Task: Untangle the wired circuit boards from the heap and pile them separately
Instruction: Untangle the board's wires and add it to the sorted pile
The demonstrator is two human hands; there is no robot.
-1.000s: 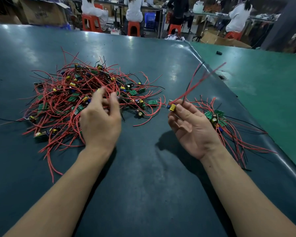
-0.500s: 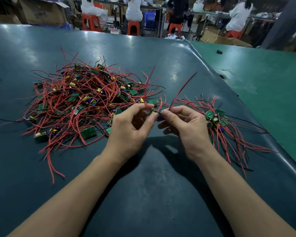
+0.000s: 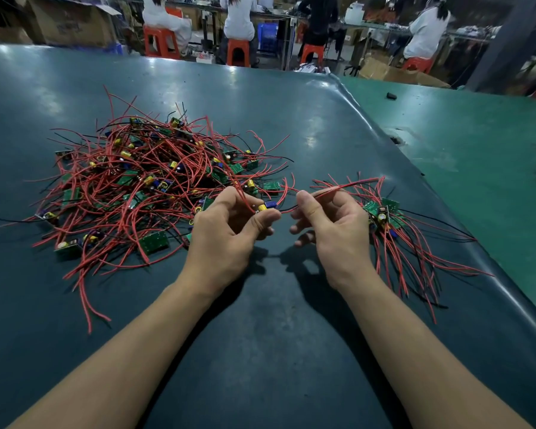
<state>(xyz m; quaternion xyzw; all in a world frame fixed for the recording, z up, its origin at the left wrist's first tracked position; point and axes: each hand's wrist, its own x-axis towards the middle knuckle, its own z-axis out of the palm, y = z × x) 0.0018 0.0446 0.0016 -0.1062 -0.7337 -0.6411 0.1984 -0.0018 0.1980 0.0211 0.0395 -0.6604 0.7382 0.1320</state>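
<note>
A tangled heap of green circuit boards with red and black wires (image 3: 143, 181) covers the left half of the dark table (image 3: 260, 351). A smaller sorted pile of wired boards (image 3: 387, 215) lies at the right, partly behind my right hand. My left hand (image 3: 229, 233) pinches a small board with a yellow capacitor and blue part (image 3: 266, 206) between thumb and fingers. My right hand (image 3: 331, 224) pinches that board's red wires (image 3: 347, 186), which run off to the right. The two hands are a few centimetres apart above the table.
The table's raised edge (image 3: 446, 212) runs diagonally at the right, with a green table (image 3: 477, 144) beyond it and a small black object (image 3: 391, 96) on that. Several people sit on orange stools (image 3: 239, 52) at benches in the background. Cardboard boxes (image 3: 72, 23) stand far left.
My hands have drawn slightly apart. The board is now in my left fingers, and the red wires that stood upward now lie low, pulled rightward in my right hand.
</note>
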